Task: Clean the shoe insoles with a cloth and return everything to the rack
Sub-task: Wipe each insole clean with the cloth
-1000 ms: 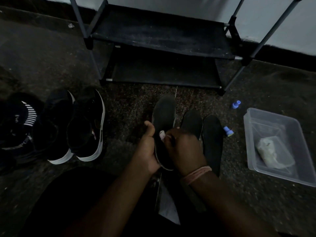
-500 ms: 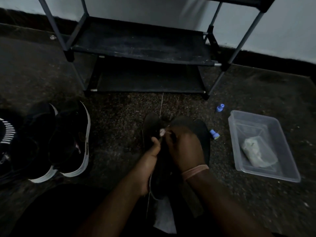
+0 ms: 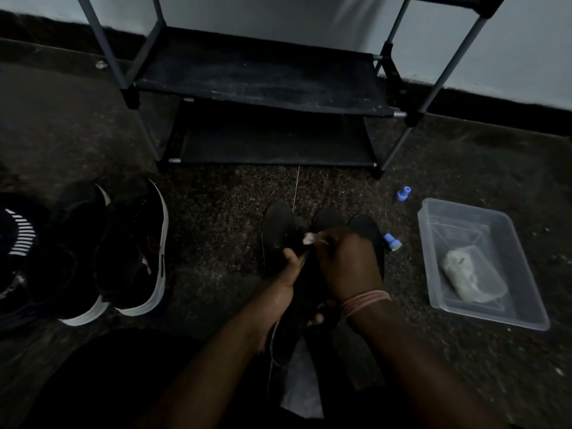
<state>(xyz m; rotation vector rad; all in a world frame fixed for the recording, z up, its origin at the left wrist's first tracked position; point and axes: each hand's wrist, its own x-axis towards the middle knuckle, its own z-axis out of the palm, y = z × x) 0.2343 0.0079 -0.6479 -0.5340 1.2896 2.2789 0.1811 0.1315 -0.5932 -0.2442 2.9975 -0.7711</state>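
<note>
Your left hand [image 3: 286, 280] grips a dark insole [image 3: 277, 239] from its right edge, thumb pressed on the upper face, with the toe end pointing away from you toward the rack [image 3: 263, 85]. Your right hand [image 3: 349, 264] is closed around a small pale cloth [image 3: 308, 238], of which only a crumpled tip shows past the fingers, and that tip touches the insole near its middle. A pinkish band [image 3: 365, 301] circles your right wrist.

2 more dark insoles lie on the floor [image 3: 216, 218] just right of the held one, partly hidden behind your right hand: one [image 3: 328, 216] close in, the other [image 3: 366, 227] farther right. A blue cap [image 3: 391, 242] sits just beside the outer insole, and a second blue cap [image 3: 404, 193] lies farther away, near the rack's right leg.

At the right, a clear plastic tub [image 3: 507, 314] rests on the floor with a pale wad [image 3: 473, 278] inside it.

At the left, 2 black sneakers with white soles [image 3: 130, 246] stand side by side, well apart from the insoles, and a darker striped shoe [image 3: 18, 233] sits at the far left edge. The rack's 2 visible black shelves hold nothing you can make out in the dim light.
</note>
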